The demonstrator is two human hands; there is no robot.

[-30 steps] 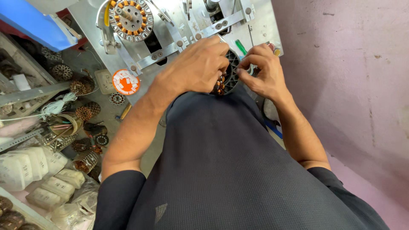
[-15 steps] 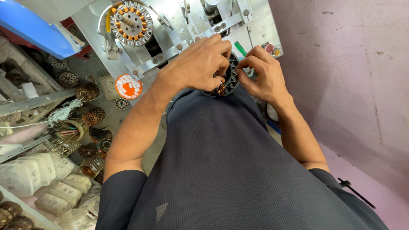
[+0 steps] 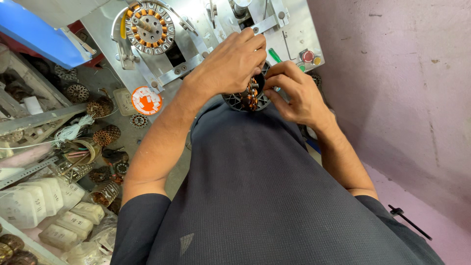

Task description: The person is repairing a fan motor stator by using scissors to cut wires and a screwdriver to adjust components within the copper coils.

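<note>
Head view: a round stator [image 3: 248, 95] with copper windings is held between both hands, close against the dark shirt [image 3: 274, 196], just below the grey machine [image 3: 206, 29]. The left hand [image 3: 230, 64] is closed over the stator's upper left rim, fingers curled down onto the windings. The right hand [image 3: 297, 93] is set at the right rim, thumb and fingertips pinched at the edge; exactly what is pinched cannot be told, possibly a wire end. The stator is seen tilted, nearly edge-on, so its flat face is turned toward the left hand and its axis is judged to run roughly left-right between the palms. Both hands are touching it; the left covers more of it, the right only meets the edge.

Beyond the left hand, a second stator [image 3: 149, 27] is mounted on the machine's spindle. Past the right hand's fingers, red and yellow buttons [image 3: 310, 57] are seen on the panel. Well off to the left, loose wound stators [image 3: 105, 135] and white bottles [image 3: 44, 206] are lying.

Against the frame half a second back: the same two-handed grip is kept, the stator is at the same spot at the chest; the right fingers are shifted slightly along the rim, and the view is only a little re-aimed.
</note>
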